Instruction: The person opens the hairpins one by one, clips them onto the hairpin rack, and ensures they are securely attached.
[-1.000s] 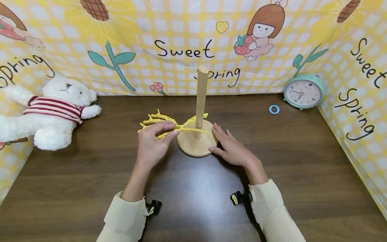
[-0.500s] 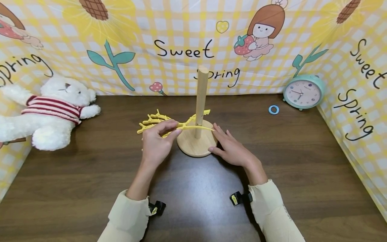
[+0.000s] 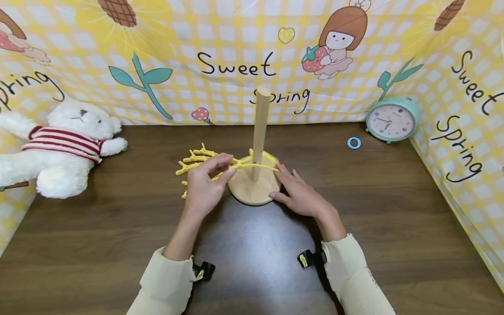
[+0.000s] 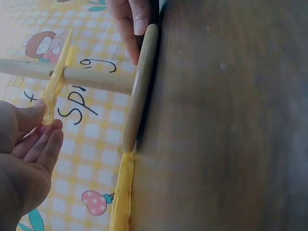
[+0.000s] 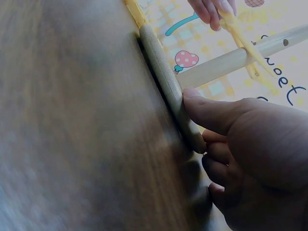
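Observation:
A wooden stand has an upright pole on a round base. My left hand pinches a yellow branch-shaped piece between thumb and fingers, left of the pole. Its forked end reaches past the pole, one prong in front and one behind. The left wrist view shows this piece well above the base, close to a dark hole in the pole. My right hand holds the base's right edge, with the thumb on top and fingers at the rim. Yellow branching tips show beyond my left hand.
Another yellow piece lies on the table beside the base. A white teddy bear in a striped shirt is at the left. At the back right stand a mint alarm clock and a small blue ring. Patterned cloth walls the table.
My left hand has moved slightly right with the yellow piece, and its front prong reaches farther past the pole. The rear prong has tilted downward. My right hand stays on the base.

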### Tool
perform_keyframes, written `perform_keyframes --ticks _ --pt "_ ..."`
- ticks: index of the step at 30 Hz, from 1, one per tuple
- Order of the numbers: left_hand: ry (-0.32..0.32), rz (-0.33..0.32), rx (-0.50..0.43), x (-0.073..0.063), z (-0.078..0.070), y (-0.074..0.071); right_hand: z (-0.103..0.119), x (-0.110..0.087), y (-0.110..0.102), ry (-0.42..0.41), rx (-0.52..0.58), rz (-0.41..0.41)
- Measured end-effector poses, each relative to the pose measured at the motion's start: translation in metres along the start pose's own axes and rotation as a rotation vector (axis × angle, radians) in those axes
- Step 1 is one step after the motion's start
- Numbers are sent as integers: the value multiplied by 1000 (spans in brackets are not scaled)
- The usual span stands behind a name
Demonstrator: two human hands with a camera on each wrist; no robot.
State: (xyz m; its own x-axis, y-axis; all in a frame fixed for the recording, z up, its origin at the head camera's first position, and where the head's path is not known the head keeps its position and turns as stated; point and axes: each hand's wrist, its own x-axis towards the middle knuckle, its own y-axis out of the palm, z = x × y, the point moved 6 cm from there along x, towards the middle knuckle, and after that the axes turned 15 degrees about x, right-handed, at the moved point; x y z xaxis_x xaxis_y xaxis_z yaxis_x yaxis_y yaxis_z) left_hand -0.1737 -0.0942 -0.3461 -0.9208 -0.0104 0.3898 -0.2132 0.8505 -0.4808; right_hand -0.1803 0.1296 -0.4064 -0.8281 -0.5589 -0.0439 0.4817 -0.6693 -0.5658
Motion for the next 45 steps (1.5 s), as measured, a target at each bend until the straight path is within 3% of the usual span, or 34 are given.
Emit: perform_keyframes --ticks 6,13,19,29,35,45 --pt "-26 68 -2 0 1 0 0 -1 -1 14 0 1" --pt "-20 102 -19 0 5 -2 0 -1 -1 20 -3 3" --pt "-30 133 -25 -3 15 -11 0 -1 2 34 24 12" --pt "-130 103 35 -8 43 -40 -1 -2 1 53 35 14" --pt "-130 117 63 -12 65 -55 -2 -3 0 46 34 14" --pt "-308 16 104 -13 102 -82 -2 -2 0 52 27 18"
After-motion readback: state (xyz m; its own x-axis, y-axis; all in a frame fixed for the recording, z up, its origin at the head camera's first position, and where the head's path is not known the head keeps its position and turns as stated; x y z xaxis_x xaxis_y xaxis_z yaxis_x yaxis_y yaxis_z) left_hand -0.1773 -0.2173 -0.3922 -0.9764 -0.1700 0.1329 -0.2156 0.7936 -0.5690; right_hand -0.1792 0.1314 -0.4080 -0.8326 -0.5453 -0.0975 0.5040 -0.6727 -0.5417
